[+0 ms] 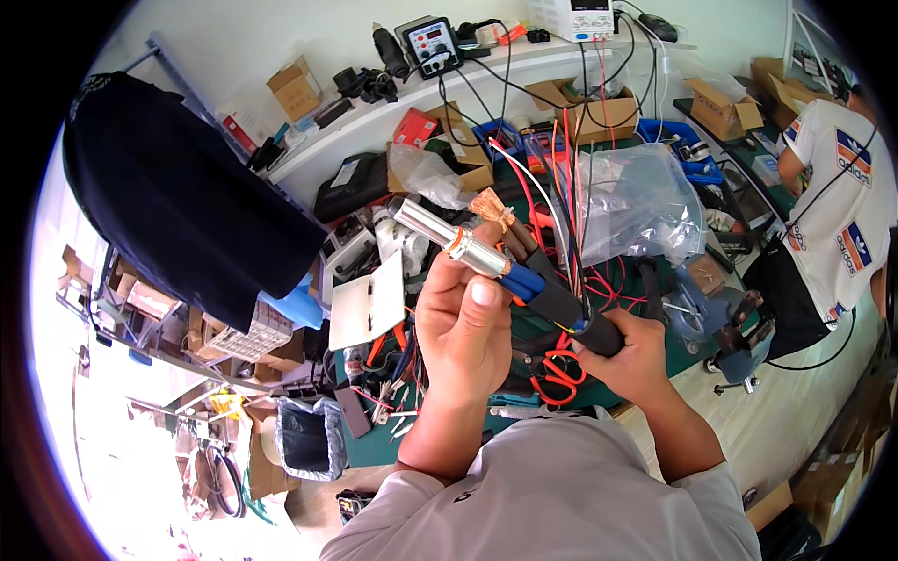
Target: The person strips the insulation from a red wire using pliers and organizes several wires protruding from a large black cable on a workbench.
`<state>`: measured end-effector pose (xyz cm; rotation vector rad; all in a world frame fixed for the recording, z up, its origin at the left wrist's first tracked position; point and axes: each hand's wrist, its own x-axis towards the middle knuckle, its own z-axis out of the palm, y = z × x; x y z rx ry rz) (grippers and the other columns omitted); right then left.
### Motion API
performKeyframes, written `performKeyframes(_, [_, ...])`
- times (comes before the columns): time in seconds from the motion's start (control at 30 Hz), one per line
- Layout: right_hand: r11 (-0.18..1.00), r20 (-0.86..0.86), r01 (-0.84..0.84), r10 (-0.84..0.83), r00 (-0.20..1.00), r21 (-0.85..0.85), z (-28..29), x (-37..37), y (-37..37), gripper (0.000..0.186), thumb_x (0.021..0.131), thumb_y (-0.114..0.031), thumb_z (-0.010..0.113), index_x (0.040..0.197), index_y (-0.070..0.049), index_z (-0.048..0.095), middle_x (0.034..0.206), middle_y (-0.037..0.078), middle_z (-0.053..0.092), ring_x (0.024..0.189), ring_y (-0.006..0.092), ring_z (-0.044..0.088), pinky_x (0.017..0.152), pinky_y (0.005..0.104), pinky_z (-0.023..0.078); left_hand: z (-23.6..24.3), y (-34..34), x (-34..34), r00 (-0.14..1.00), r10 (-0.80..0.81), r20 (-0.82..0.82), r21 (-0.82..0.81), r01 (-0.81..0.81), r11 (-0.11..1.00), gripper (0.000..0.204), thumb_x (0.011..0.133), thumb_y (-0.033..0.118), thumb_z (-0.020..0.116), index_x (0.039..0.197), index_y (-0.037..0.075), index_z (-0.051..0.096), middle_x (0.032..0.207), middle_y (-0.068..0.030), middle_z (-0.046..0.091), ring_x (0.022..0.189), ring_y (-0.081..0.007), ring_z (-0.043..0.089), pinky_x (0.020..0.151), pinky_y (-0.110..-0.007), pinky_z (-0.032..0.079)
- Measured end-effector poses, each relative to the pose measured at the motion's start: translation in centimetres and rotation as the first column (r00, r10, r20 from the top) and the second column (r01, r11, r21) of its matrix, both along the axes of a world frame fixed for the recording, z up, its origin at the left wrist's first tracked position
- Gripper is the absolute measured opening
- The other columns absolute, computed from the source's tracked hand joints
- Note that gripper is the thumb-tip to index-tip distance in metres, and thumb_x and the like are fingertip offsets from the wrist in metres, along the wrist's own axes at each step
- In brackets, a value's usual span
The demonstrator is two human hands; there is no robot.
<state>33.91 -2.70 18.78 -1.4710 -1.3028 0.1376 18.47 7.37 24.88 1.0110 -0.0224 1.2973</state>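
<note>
My left hand (465,332) grips a silver metal terminal (475,254) with an orange ring, fitted on the end of a blue wire (524,280); its tip points up and left. Beside it, a second conductor ends in frayed bare copper strands (491,208). Both come out of a thick black-sheathed cable (585,320), which my right hand (627,360) holds lower down and to the right. Orange-handled scissors (559,383) lie on the green bench mat (379,444) beneath the cable.
A clear plastic bag (636,196), loose wires and tools crowd the bench, with a clamp device (711,318) at right. Equipment (430,47) stands on the back shelf. A bin (309,439) is at lower left. A co-worker in a white shirt (828,196) is at right.
</note>
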Motion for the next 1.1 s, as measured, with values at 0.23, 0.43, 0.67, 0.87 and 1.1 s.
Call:
performKeyframes(0.23, [0.999, -0.039, -0.012, 0.01, 0.999, -0.049, -0.1, -0.3, 0.0, 0.026, 0.066, -0.018, 0.082, 0.081, -0.003, 0.067, 0.063, 0.01, 0.064, 0.054, 0.0205, 0.064, 0.052, 0.0298, 0.049, 0.1, -1.9, 1.1, 0.961, 0.254, -0.109, 0.111, -0.242, 0.964, 0.037, 0.089, 0.004, 0.069, 0.123, -0.002, 0.055, 0.114, -0.009, 0.063, 0.098, -0.0129, 0.06, 0.09, -0.029, 0.047])
performKeyframes(0.43, [0.998, -0.112, -0.002, -0.004, 0.994, -0.06, 0.7, 0.0, -0.1, 0.027, 0.069, -0.019, 0.082, 0.084, -0.003, 0.067, 0.065, 0.01, 0.065, 0.055, 0.0183, 0.064, 0.054, 0.0294, 0.049, 1.3, -2.4, 2.6, 0.899, 0.299, -0.319, 0.178, -0.253, 0.951, 0.042, 0.089, 0.009, 0.071, 0.125, -0.002, 0.053, 0.104, -0.0027, 0.052, 0.09, -0.0081, 0.052, 0.082, -0.025, 0.046])
performKeyframes(0.67, [0.994, -0.229, 0.113, -0.111, 0.967, -0.003, 2.2, 1.8, 0.8, 0.028, 0.074, -0.024, 0.08, 0.082, -0.001, 0.066, 0.059, 0.007, 0.062, 0.054, 0.011, 0.06, 0.053, 0.0277, 0.046, 5.3, -1.1, 7.1, 0.654, 0.655, -0.378, 0.638, -0.328, 0.697, 0.038, 0.092, 0.022, 0.066, 0.122, 0.0, 0.058, 0.105, -0.0096, 0.046, 0.097, -0.0209, 0.041, 0.087, -0.031, 0.038])
performKeyframes(0.87, [0.972, -0.298, 0.226, -0.197, 0.934, 0.068, 4.9, 4.2, 2.1, 0.029, 0.08, -0.026, 0.077, 0.081, 0.001, 0.066, 0.059, 0.007, 0.062, 0.053, 0.0098, 0.058, 0.052, 0.0286, 0.046, 8.0, 1.5, 12.8, 0.777, 0.459, -0.432, 0.657, -0.078, 0.75, 0.039, 0.101, 0.025, 0.052, 0.131, 0.0, 0.052, 0.107, -0.0102, 0.051, 0.097, -0.0183, 0.047, 0.085, -0.031, 0.041])
performKeyframes(1.1, [0.96, -0.34, 0.272, -0.235, 0.911, 0.067, 5.8, 5.5, 1.5, 0.027, 0.081, -0.025, 0.076, 0.084, 0.0, 0.067, 0.059, 0.005, 0.063, 0.053, 0.0108, 0.059, 0.051, 0.0294, 0.045, 12.3, 3.3, 12.8, 0.743, 0.004, -0.669, 0.446, 0.397, 0.802, 0.048, 0.105, 0.035, 0.039, 0.134, 0.0, 0.055, 0.123, -0.0077, 0.061, 0.108, -0.0172, 0.057, 0.094, -0.036, 0.046])
